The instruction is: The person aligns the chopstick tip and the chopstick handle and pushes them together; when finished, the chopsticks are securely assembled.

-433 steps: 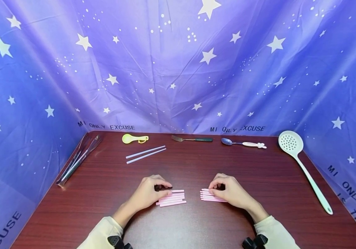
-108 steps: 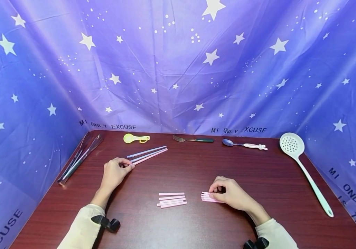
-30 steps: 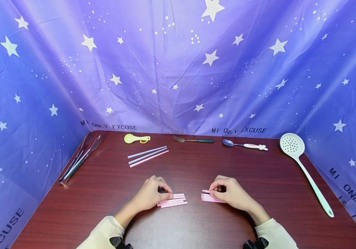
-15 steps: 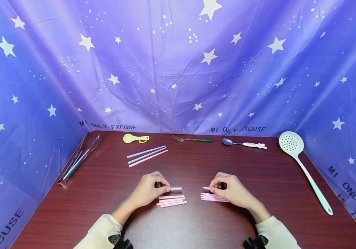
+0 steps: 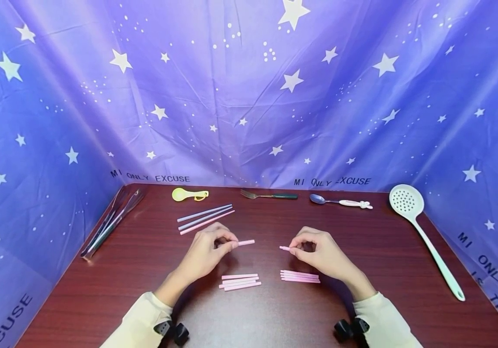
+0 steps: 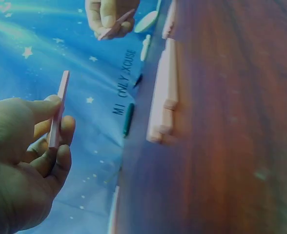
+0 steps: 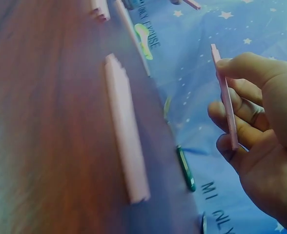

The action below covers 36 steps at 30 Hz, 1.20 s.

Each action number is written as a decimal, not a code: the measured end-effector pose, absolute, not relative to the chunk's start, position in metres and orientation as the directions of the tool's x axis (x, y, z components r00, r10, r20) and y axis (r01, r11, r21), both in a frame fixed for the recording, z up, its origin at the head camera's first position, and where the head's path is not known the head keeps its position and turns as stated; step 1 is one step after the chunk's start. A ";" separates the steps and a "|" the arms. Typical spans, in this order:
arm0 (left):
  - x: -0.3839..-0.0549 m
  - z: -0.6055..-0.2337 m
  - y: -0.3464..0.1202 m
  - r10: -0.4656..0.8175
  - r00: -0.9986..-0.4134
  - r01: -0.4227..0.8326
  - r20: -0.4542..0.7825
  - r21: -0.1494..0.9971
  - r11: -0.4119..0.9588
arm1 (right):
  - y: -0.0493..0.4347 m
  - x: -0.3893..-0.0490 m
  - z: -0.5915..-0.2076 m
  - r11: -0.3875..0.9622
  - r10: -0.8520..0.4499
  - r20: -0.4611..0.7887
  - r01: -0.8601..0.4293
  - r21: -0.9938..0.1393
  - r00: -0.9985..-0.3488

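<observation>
My left hand (image 5: 207,251) pinches a short pink chopstick half (image 5: 246,242) between thumb and fingertips, its free end pointing right. Opposite it, my right hand (image 5: 322,251) pinches another pink half (image 5: 285,248), whose narrower stepped tip points left. The two ends face each other with a gap between them. In both wrist views the held halves (image 6: 59,112) (image 7: 225,97) are raised above the table. Below the hands lie a left pile of several pink halves (image 5: 239,282) and a right pile of several more (image 5: 300,276) with stepped tips.
A full-length pink chopstick (image 5: 207,222) lies beside two blue chopsticks (image 5: 204,212). Along the back are a yellow measuring spoon (image 5: 183,194), a fork (image 5: 270,195) and a spoon (image 5: 340,200). A whisk-like metal utensil (image 5: 109,227) lies left, a white skimmer (image 5: 427,241) right.
The left hand laid the long pink chopstick beside the blue ones, then returned to the left pile. Both hands have since lifted one half each and moved forward, away from the piles.
</observation>
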<state>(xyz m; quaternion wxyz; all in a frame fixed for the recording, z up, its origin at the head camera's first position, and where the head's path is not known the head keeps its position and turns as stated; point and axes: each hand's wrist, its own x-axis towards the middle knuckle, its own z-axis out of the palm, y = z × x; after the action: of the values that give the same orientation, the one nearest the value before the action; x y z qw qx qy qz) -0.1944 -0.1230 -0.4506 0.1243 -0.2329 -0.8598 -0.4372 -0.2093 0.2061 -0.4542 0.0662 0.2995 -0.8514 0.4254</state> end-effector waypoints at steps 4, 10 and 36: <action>-0.197 -0.444 -0.119 0.287 -0.843 0.537 0.456 0.677 0.502 | 0.199 -0.212 -0.445 0.443 -0.445 0.386 -0.573 -0.690 -0.808; -0.199 -0.437 -0.112 0.294 -0.819 0.572 0.492 0.678 0.462 | 0.189 -0.214 -0.435 0.397 -0.433 0.413 -0.581 -0.711 -0.801; -0.195 -0.435 -0.106 0.302 -0.836 0.548 0.458 0.701 0.455 | 0.171 -0.210 -0.435 0.306 -0.416 0.462 -0.599 -0.740 -0.784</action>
<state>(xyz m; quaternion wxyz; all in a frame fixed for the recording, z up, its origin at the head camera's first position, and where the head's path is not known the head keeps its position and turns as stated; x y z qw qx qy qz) -0.1951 -0.1057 -0.4350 0.1350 -0.2524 -0.8422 -0.4568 -0.2101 0.1711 -0.4354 0.0922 0.3158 -0.8029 0.4971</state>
